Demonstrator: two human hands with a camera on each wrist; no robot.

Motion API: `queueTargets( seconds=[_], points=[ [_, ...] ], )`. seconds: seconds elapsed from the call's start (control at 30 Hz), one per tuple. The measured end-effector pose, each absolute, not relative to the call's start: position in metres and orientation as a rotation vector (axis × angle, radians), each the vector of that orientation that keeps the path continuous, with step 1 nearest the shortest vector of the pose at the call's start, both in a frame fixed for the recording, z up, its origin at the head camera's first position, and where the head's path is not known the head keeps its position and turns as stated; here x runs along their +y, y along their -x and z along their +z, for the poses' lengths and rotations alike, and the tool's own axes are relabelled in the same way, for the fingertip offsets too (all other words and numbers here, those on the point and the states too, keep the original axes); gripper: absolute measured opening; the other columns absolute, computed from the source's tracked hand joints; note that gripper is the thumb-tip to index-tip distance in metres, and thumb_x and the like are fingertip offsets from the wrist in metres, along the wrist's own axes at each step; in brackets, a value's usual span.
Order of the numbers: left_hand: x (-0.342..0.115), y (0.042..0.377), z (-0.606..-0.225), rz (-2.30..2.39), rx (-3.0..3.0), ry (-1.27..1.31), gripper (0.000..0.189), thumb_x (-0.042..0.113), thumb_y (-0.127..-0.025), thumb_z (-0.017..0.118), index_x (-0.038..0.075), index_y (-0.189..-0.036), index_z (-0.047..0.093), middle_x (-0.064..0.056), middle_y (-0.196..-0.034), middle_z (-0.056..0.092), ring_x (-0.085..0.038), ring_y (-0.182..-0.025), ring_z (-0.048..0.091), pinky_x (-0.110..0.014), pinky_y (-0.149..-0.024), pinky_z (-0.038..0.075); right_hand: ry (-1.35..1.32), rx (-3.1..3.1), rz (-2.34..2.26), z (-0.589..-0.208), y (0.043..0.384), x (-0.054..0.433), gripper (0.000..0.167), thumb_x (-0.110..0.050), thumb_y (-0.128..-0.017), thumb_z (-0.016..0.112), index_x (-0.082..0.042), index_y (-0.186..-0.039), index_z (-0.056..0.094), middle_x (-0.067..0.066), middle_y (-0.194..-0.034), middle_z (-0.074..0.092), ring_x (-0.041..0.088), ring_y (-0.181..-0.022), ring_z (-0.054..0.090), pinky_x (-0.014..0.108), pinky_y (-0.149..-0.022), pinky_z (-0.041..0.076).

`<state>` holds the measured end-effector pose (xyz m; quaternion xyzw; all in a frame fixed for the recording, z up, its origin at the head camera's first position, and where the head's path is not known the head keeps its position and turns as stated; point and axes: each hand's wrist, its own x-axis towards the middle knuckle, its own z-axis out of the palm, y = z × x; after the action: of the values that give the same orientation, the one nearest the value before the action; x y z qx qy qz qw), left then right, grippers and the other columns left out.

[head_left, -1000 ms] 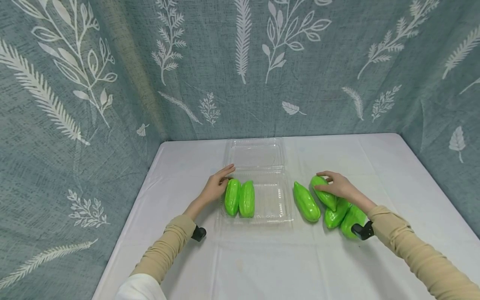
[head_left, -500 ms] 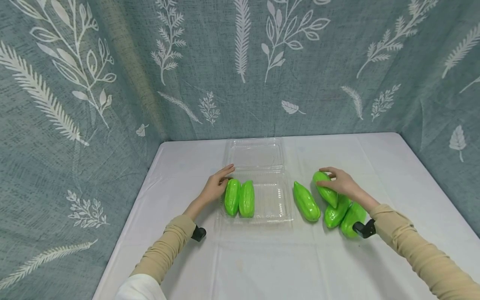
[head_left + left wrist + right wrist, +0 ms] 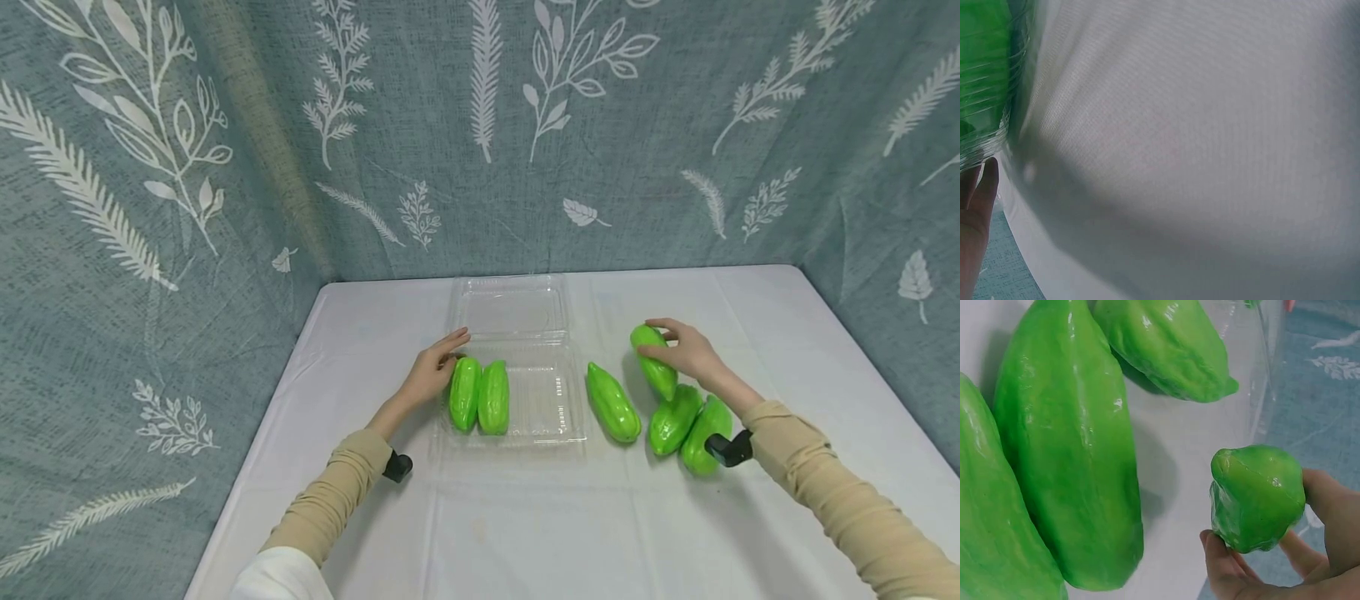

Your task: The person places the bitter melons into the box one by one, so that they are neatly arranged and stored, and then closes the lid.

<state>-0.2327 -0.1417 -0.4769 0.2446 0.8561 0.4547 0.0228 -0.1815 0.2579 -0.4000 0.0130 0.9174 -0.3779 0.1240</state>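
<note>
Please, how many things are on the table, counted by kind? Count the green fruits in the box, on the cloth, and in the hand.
Green fruits in the clear box: 2
Green fruits on the cloth: 3
Green fruit in the right hand: 1
Clear box: 1
Total: 7

You see glossy bright green on all six gourds — the held gourd [image 3: 654,371] right of centre, three more [image 3: 613,403] below it, and two [image 3: 479,396] in the box at the frame's middle. That box [image 3: 552,400] is clear, colourless plastic. The cloth [image 3: 525,517] across the lower frame is plain white. Your sleeves [image 3: 847,508] are tan. The backdrop [image 3: 420,125] filling the upper frame is grey-blue — printed with white leaves and ferns.
</note>
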Motion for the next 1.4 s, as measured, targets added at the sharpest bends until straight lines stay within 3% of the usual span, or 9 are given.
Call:
queueTargets(
  seconds=[0.23,0.8,1.17,1.4],
  points=[
    [-0.142,0.233,-0.477,1.423,2.638,-0.751,0.045,-0.011,-0.094,0.041,-0.005,-0.137,0.045,-0.019,-0.150,0.036,-0.038,-0.117,0.058,-0.043,-0.087,0.052,-0.102,2.719,-1.147,-0.395,0.182,0.258,0.068,-0.033,-0.094,0.056,0.000,-0.147,0.028,0.037,-0.143,0.030,0.051,-0.129,0.033,0.060,-0.095,0.044],
    [-0.143,0.235,-0.475,1.402,2.650,-0.758,0.045,-0.011,-0.093,0.042,-0.004,-0.137,0.046,-0.019,-0.149,0.037,-0.037,-0.116,0.058,-0.031,-0.075,0.047,-0.243,2.750,-1.264,-0.388,0.188,0.261,0.070,-0.034,-0.096,0.053,0.000,-0.149,0.022,0.036,-0.146,0.027,0.051,-0.130,0.034,0.059,-0.101,0.041],
    [-0.144,0.241,-0.479,1.428,2.619,-0.743,0.045,-0.011,-0.093,0.041,-0.004,-0.137,0.045,-0.018,-0.151,0.035,-0.037,-0.118,0.057,-0.047,-0.092,0.051,-0.230,2.715,-1.362,-0.389,0.189,0.246,0.069,-0.030,-0.095,0.056,-0.002,-0.149,0.024,0.033,-0.148,0.027,0.048,-0.133,0.032,0.057,-0.102,0.041],
    [-0.145,0.243,-0.478,1.464,2.601,-0.762,0.045,-0.012,-0.093,0.041,-0.004,-0.137,0.046,-0.020,-0.150,0.036,-0.039,-0.117,0.057,-0.040,-0.079,0.048,-0.200,2.709,-1.382,-0.387,0.189,0.235,0.069,-0.031,-0.094,0.057,-0.004,-0.149,0.025,0.031,-0.148,0.027,0.047,-0.135,0.030,0.056,-0.102,0.041]
  ],
)
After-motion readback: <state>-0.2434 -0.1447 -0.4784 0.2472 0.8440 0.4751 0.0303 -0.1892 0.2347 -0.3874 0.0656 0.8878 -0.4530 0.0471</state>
